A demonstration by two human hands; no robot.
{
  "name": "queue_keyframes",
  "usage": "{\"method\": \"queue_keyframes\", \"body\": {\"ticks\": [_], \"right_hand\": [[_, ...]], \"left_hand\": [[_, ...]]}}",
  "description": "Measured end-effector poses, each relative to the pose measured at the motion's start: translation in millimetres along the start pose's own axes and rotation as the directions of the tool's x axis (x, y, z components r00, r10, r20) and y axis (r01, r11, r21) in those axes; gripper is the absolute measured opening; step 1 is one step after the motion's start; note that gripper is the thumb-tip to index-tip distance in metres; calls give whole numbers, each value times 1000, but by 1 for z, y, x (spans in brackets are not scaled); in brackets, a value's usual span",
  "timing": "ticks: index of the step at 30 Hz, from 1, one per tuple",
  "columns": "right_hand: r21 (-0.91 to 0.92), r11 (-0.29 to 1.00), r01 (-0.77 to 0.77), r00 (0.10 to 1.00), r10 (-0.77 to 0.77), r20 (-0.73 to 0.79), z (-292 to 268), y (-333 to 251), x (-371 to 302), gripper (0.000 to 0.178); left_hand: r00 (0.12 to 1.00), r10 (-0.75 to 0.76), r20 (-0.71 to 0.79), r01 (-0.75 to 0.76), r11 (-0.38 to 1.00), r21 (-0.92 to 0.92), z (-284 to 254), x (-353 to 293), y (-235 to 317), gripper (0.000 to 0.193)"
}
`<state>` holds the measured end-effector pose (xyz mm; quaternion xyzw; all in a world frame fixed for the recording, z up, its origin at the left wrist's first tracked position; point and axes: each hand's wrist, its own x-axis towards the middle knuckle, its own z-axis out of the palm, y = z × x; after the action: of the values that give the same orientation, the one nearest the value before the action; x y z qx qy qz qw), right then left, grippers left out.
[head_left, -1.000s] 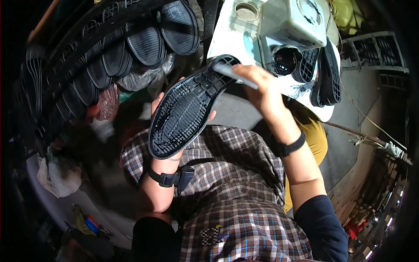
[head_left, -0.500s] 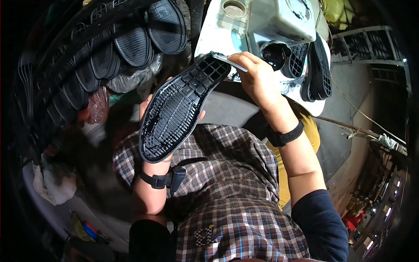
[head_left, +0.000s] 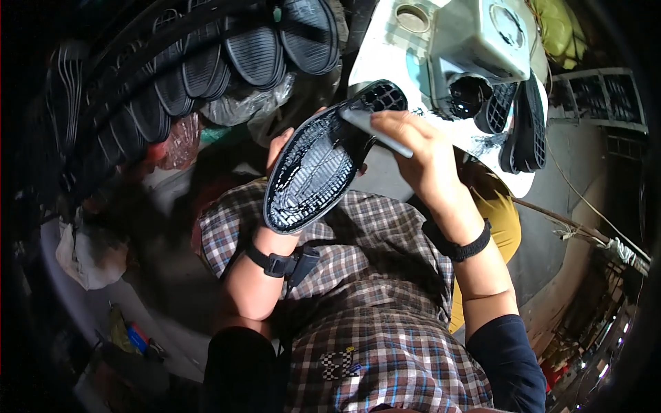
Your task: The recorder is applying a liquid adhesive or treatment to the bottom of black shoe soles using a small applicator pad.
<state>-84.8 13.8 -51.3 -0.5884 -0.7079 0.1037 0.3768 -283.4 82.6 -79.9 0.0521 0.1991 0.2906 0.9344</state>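
Observation:
My left hand (head_left: pixel 277 150) is closed round a black shoe sole (head_left: pixel 313 175) from beneath, its fingers showing along the edges. The sole slants, with its heel end up and to the right. Its ribbed hollow face looks up and glistens as if wet; a grid of square cells fills the heel. In my right hand (head_left: pixel 432 155) is a pale flat-handled brush (head_left: pixel 394 140), pinched between thumb and fingers. The brush lies across the narrow middle of the sole near the heel, its tip blurred and its bristles not clear.
On the white table (head_left: pixel 375 58) stand a boxy pale plastic container (head_left: pixel 492 41), a black-smeared cup (head_left: pixel 471 98) and several black soles (head_left: pixel 529 131). More black soles (head_left: pixel 253 51) hang in rows at upper left, above plastic bags (head_left: pixel 182 141). Yellow cloth (head_left: pixel 506 224) shows beside my right forearm.
The brush has moved from the heel tip down to the middle of the sole. The view has shifted, so the scene sits farther right. Both hands keep their hold.

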Motion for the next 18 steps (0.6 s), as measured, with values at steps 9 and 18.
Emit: {"method": "queue_keyframes", "body": {"ticks": [9, 18], "right_hand": [[439, 870, 225, 935, -320, 156, 15, -72, -3, 21], [48, 998, 46, 993, -51, 109, 3, -2, 5, 48]], "left_hand": [[995, -83, 56, 89, 987, -131, 1, -7, 3, 58], [991, -54, 121, 65, 993, -97, -10, -2, 5, 54]]}}
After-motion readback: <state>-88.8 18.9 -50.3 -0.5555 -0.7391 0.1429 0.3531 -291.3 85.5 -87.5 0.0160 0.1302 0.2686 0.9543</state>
